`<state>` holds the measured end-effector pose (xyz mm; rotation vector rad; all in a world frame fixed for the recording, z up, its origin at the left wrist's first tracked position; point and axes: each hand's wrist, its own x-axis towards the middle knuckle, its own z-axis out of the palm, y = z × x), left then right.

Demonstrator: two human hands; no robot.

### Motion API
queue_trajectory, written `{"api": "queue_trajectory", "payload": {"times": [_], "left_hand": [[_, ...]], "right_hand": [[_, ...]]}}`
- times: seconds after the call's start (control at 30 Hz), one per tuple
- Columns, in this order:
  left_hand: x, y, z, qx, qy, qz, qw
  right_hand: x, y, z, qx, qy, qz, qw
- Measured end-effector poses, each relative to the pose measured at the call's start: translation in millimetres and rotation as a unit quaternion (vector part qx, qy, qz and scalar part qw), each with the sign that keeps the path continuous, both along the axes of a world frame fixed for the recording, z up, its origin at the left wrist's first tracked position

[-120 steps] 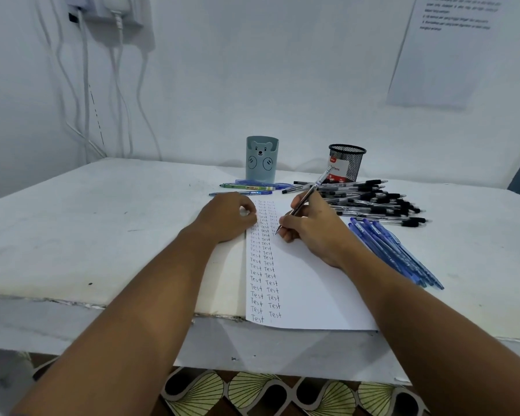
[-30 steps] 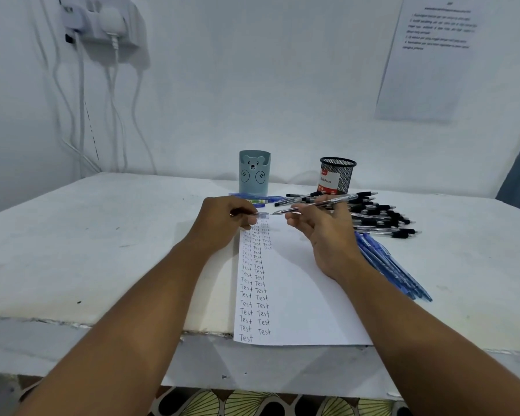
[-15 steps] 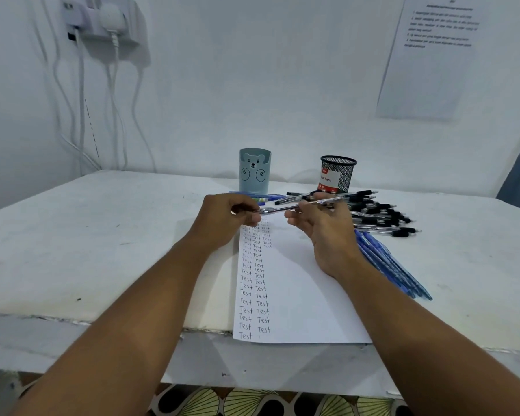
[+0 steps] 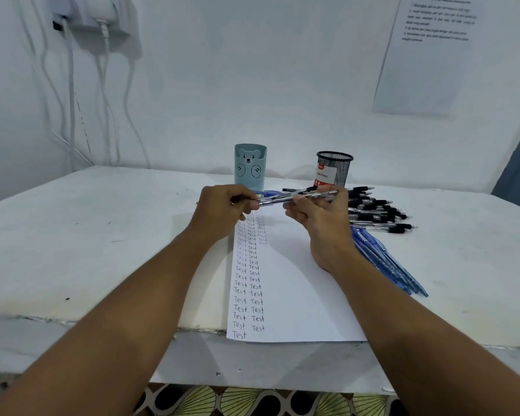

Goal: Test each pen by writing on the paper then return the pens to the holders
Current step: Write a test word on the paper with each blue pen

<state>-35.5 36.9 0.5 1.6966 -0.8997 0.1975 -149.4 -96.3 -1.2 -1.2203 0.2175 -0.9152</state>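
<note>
I have one clear-barrelled pen held level above the top of the paper, my left hand pinching its left end with curled fingers and my right hand gripping the barrel further along between thumb and fingertips. Both hands are closed on that same pen, and it hangs over the tabletop rather than touching the sheet. The risk I see is a slip: if I am pressing a cap or tip on and my two hands push out of line, the pen could spring from my pinch and roll among the black pens spread to my right, and then I would lose track of which ones have been tested. The blue pens lie just beside my right wrist, close enough that a careless move of that arm would nudge them toward the edge. The paper hangs over the near edge of the tabletop, and neither hand is on it, so a brush of my forearm could drag it off. When I carry this pen back, the bear holder and the mesh holder stand upright behind my hands; I judge a hasty reach could knock either one over, and I could also drop it in the wrong one.
</note>
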Motion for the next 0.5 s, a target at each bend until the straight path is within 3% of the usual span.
{"api": "queue_trajectory", "payload": {"times": [0.13,0.23,0.4,0.5], "left_hand": [[21.0,-3.6,-9.8,0.039,-0.037,0.066,0.996],[39.4,-7.3,-17.4,0.129,-0.087,0.152,0.976],[44.7,-18.1,-14.8,0.237,-0.147,0.170,0.945],[50.2,-18.9,-15.3,0.253,-0.119,0.172,0.944]], "right_hand": [[7.2,-13.5,23.5,-0.049,0.032,-0.053,0.997],[2.8,-34.3,45.7,-0.138,0.141,-0.105,0.975],[-1.2,-53.3,67.6,-0.330,0.323,-0.113,0.880],[-7.1,-54.9,70.8,-0.458,0.422,-0.091,0.777]]}}
